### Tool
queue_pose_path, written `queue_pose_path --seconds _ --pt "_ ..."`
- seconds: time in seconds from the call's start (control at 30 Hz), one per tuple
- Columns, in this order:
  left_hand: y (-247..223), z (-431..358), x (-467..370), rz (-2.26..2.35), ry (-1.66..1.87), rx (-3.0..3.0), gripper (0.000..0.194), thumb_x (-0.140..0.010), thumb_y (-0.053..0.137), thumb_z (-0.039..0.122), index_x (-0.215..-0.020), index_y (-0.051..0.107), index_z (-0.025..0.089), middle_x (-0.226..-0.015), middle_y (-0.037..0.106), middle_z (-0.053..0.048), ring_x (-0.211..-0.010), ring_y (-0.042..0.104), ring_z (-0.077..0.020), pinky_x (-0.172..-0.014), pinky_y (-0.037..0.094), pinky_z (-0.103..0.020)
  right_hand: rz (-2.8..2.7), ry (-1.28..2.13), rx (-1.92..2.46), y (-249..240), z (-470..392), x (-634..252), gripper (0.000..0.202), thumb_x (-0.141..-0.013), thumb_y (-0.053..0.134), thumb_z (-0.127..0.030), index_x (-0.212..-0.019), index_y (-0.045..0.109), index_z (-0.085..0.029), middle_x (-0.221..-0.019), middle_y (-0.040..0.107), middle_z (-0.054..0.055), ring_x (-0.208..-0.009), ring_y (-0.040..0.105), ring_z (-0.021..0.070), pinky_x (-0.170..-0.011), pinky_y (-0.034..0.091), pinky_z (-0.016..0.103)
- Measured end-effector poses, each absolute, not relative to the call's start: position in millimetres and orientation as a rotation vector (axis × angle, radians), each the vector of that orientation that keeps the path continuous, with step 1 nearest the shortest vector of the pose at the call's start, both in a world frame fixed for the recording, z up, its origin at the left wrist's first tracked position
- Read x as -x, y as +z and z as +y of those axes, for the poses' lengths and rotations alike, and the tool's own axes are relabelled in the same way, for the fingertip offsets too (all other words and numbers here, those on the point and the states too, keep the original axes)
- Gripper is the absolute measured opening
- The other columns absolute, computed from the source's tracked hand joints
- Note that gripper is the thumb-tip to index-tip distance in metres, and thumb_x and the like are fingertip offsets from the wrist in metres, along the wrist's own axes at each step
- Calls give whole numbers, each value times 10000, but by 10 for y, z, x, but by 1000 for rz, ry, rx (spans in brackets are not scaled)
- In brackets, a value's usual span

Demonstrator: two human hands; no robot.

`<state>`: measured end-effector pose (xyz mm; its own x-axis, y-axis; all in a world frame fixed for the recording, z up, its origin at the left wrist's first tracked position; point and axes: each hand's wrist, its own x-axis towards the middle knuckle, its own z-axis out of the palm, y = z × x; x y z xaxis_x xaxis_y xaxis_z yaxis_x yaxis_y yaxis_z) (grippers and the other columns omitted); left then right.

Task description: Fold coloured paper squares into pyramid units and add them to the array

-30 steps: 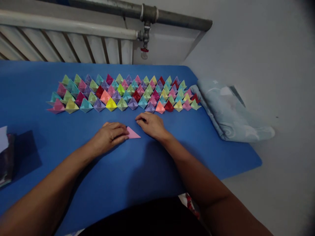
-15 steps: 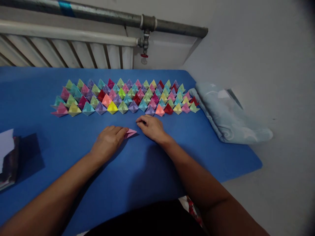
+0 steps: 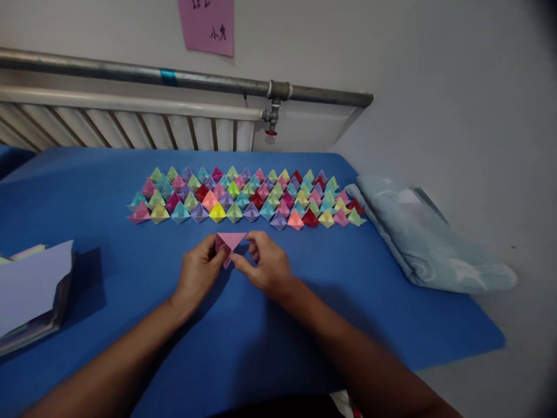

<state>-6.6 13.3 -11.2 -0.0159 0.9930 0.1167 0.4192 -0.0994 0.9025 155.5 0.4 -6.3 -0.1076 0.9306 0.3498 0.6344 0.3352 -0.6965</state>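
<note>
A folded pink paper [image 3: 233, 240] is held above the blue table [image 3: 174, 348], its broad triangular face showing. My left hand [image 3: 201, 270] pinches its left side between thumb and fingers. At its right edge is my right hand [image 3: 265, 262], thumb and curled fingers gripping the paper near the corner and lower edge. Beyond both hands stand several rows of small folded paper boats [image 3: 217, 212] in pink, green, blue, purple, yellow and red.
On the left lies a stack of papers [image 3: 32, 290] with a pale sheet on top. A folded light-blue cloth [image 3: 418, 238] rests at the right edge. Behind the table are a white radiator [image 3: 152, 132], a metal pipe [image 3: 217, 83] and a pink note [image 3: 209, 29].
The pink paper has come up off the table and shows a wider triangle. My right hand has moved in and taken hold of it. The view has tilted upward.
</note>
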Motion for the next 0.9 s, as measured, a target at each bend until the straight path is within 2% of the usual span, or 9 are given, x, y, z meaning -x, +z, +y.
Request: queue_pose_path --seconds 0.13,0.23,0.37,0.5,0.7,0.9 --pt "-137 85 -2 1343 1172 -1419 169 -766 620 335 -866 678 212 -778 706 14 -706 605 -146 -660 445 -256 -1951 244 1295 -65 -13 -1545 239 -920 601 -372 -1058 623 -179 -861 659 55 -716 602 156 -677 479 270" --pt "-144 54 -29 1294 1189 -1319 277 -752 669 362 -983 679 208 -899 740 -14 -799 660 -171 -735 494 -285 -2043 115 1285 -76 -11 -1554 148 -942 530 -265 -1013 633 -188 -861 665 65 -787 622 178 -726 485 277" --pt "-160 49 -26 1312 1207 -1249 402 -732 706 377 -1092 657 205 -953 754 -44 -833 698 -198 -770 530 -326 -2087 112 1329 -91 21 -1578 195 -916 489 -178 -1044 636 -195 -926 686 81 -856 643 196 -766 497 286" --pt "-178 63 -5 1350 1216 -1283 348 -737 693 354 -1050 650 207 -939 751 -41 -830 706 -196 -794 533 -340 -2069 210 1351 -126 59 -1592 210 -925 471 -178 -1051 638 -188 -985 703 104 -888 661 212 -792 514 306" --pt "-177 38 13 1317 1263 -1339 202 -774 668 340 -932 622 223 -837 723 -1 -750 675 -165 -724 517 -300 -1885 339 1190 -180 65 -1596 280 -947 431 -161 -1148 617 -223 -1020 718 69 -904 677 176 -828 537 293" --pt "-78 -24 -4 1207 1342 -1321 173 -791 673 319 -937 647 230 -833 715 11 -731 651 -143 -669 506 -261 -1788 433 982 -158 31 -1595 240 -968 441 -160 -1085 640 -222 -899 679 38 -810 655 145 -771 545 270"
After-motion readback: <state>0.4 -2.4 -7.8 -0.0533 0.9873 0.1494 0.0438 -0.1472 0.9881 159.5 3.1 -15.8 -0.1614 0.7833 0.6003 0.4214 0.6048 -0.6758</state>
